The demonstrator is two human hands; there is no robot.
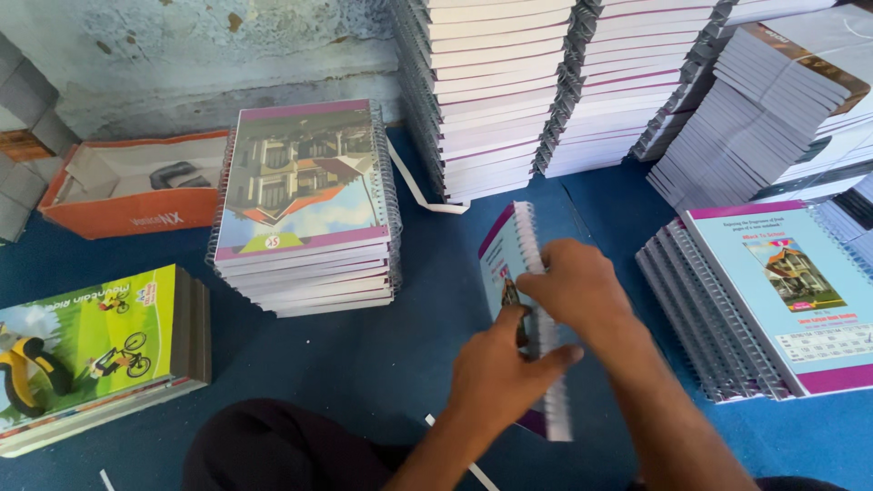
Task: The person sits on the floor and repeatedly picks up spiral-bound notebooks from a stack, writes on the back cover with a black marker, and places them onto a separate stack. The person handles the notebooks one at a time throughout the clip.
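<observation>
I hold a spiral-bound notebook (509, 250) upright on its edge over the blue floor, its white coil facing me. My right hand (582, 286) grips the coil side near the middle. My left hand (500, 373) presses against the lower cover and holds a small dark tool (511, 295) at the binding. The notebook has a light blue cover with a purple edge.
A stack of spiral notebooks (305, 218) sits left of centre, another fanned stack (773, 300) at right. Tall piles (546, 82) line the back wall. An orange box (136, 186) and a green-covered pile (91, 350) lie at left. My dark-clothed knee (273, 450) is below.
</observation>
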